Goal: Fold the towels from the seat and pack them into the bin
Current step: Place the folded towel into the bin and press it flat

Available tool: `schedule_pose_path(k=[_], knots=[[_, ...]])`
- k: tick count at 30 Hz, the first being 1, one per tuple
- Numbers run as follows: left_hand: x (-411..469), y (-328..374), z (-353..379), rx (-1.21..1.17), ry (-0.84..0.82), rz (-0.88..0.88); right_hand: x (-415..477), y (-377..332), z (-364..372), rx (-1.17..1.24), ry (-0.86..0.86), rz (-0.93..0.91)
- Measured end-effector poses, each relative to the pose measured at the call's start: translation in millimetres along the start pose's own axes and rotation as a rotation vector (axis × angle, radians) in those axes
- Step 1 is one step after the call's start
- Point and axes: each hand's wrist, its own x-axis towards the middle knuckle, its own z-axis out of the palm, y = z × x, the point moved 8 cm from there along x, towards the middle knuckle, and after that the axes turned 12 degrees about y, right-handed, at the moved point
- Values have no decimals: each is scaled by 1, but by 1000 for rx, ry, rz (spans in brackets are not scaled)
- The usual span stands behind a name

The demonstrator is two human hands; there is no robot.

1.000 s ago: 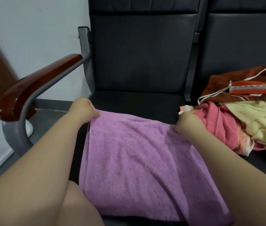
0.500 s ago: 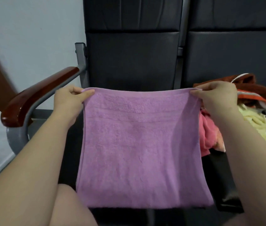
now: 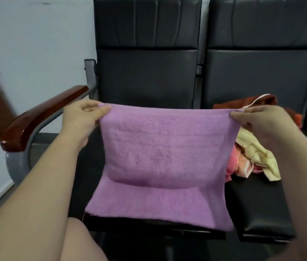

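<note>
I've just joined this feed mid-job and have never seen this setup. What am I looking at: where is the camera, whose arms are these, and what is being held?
There is no machine here: a person works with bare hands. The single picture comes from a camera worn on the person's head, looking forward and down, so the arms reach in from the bottom. The left hand and the right hand each pinch an upper corner of a purple towel, stretched between them. Its lower part lies on the black seat. On the next seat to the right is a loose pile, not yet folded: a yellow towel, a pink towel and a brown towel. A wooden armrest is at the left.
</note>
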Motion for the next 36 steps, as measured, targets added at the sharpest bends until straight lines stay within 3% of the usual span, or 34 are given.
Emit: schedule_pose_path(k=[7,12,17,21,29,33,36], knots=[[-1,-49,22,355,-9,-102,-3,51,50,51,-103,376],[-24,-50,58,146,-146,-349,-23,65,96,114,-167,516],[-63,-35,111,63,-364,-368,-47,54,142,124,-296,469],[-90,-30,141,20,-448,-381,-58,44,171,160,-406,349],[-82,-42,143,-57,-405,-467,-50,41,177,99,-405,223],[-83,-42,149,-108,-437,-499,-43,42,171,119,-332,223],[-84,-41,153,-201,-429,-535,-43,41,174,158,-384,242]])
